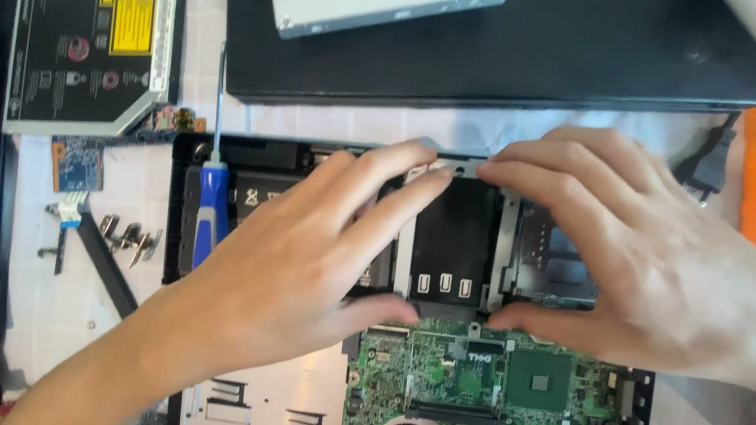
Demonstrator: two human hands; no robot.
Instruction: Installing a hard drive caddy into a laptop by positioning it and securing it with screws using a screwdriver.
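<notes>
A black module in a grey metal bracket [453,237] sits in the upper part of an opened laptop base [179,213], just above the green circuit board [472,385]. The left hand [291,269] holds its left side in a closed grip, fingers on the top edge and thumb at the bottom edge. The right hand [638,263] grips the right side in the same way. A blue screwdriver [211,198] lies on the left edge of the base. On the table [60,303], further left, are an optical drive [92,42] and some small metal parts [130,238].
</notes>
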